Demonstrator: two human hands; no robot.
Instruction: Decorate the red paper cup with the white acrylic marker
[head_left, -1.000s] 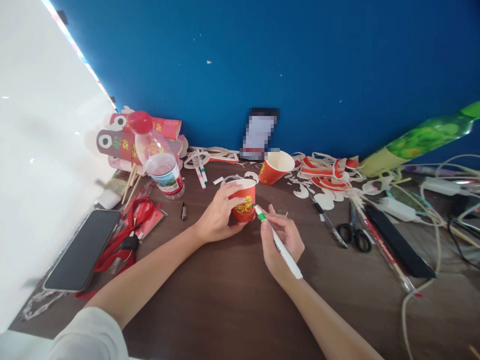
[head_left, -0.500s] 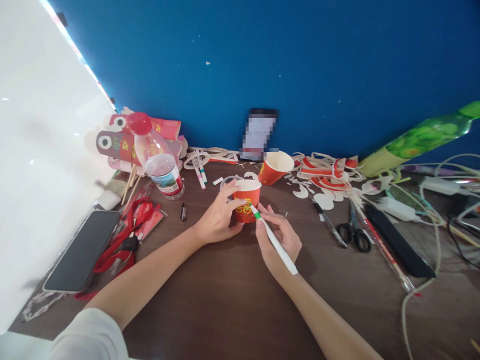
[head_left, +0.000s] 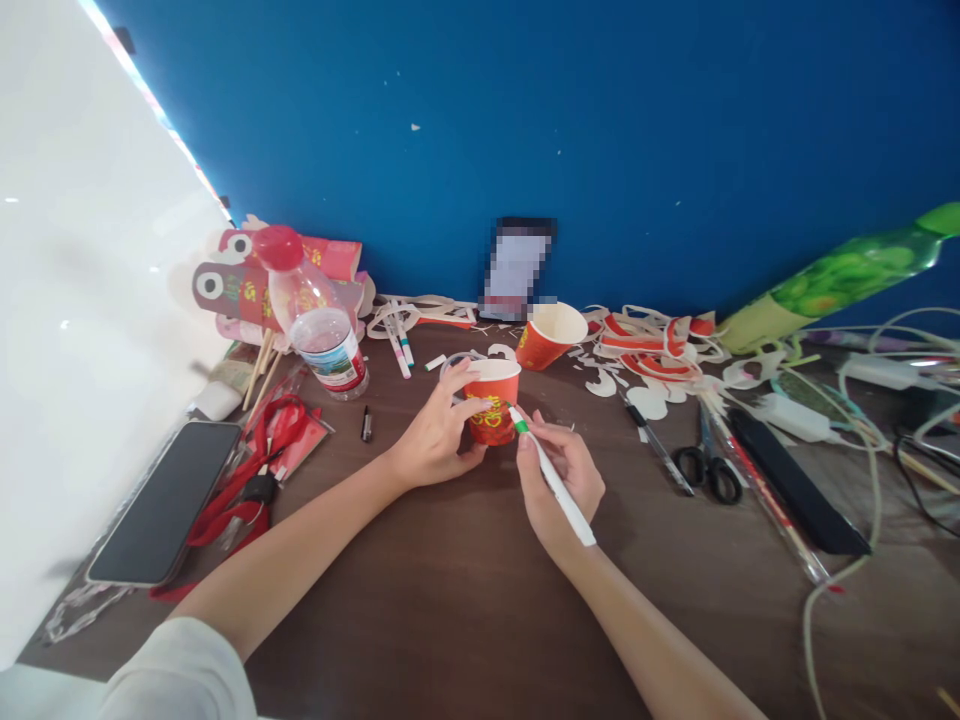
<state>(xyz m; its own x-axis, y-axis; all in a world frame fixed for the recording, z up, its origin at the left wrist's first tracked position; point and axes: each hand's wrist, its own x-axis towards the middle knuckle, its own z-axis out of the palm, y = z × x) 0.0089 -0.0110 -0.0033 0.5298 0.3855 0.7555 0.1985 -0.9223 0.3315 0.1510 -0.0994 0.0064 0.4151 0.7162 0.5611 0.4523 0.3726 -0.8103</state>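
Note:
A small red paper cup (head_left: 493, 408) with yellow print stands upright on the brown table (head_left: 450, 580). My left hand (head_left: 433, 435) is wrapped round its left side and holds it steady. My right hand (head_left: 561, 478) pinches a white marker (head_left: 553, 478) with a green collar. The marker's tip touches the cup's right side, near the yellow print.
A second red cup (head_left: 551, 335) lies tilted behind. A water bottle (head_left: 319, 325), paper figures and loose markers (head_left: 399, 345) are at the back left, a phone (head_left: 165, 500) and red lanyard at left. Scissors (head_left: 705, 460), a pen, paper scraps and cables crowd the right.
My right hand shifted slightly left toward the cup, and the marker tip moved a little along the cup's side. The left hand kept its hold.

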